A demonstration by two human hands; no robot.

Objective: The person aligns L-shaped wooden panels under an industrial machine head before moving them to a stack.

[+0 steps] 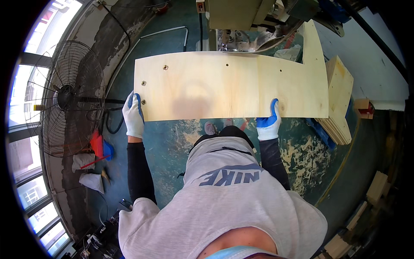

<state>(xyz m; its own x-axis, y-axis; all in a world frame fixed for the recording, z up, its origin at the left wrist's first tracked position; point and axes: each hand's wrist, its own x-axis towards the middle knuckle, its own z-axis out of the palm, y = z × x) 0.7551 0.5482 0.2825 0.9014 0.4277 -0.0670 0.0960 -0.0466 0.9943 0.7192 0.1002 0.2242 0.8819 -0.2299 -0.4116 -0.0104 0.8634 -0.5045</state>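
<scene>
A broad, pale plywood panel (202,86) spans the space in front of me, with a narrow arm rising at its far right corner. My left hand (134,115), in a white and blue work glove, grips the panel's left edge. In a matching glove, my right hand (270,123) holds the near edge right of the middle, thumb on top and the other fingers mostly hidden beneath. Three metal inserts sit in holes toward the panel's left side, one (165,67) farther in than the others. Two small dark holes lie along the far side.
A machine (241,15) stands beyond the panel's far edge. To the right is a stack of similar plywood pieces (340,101). A large caged fan (65,98) stands left by the windows. Wood shavings (308,162) litter the green floor, and a red dustpan-like object (97,143) lies near the fan.
</scene>
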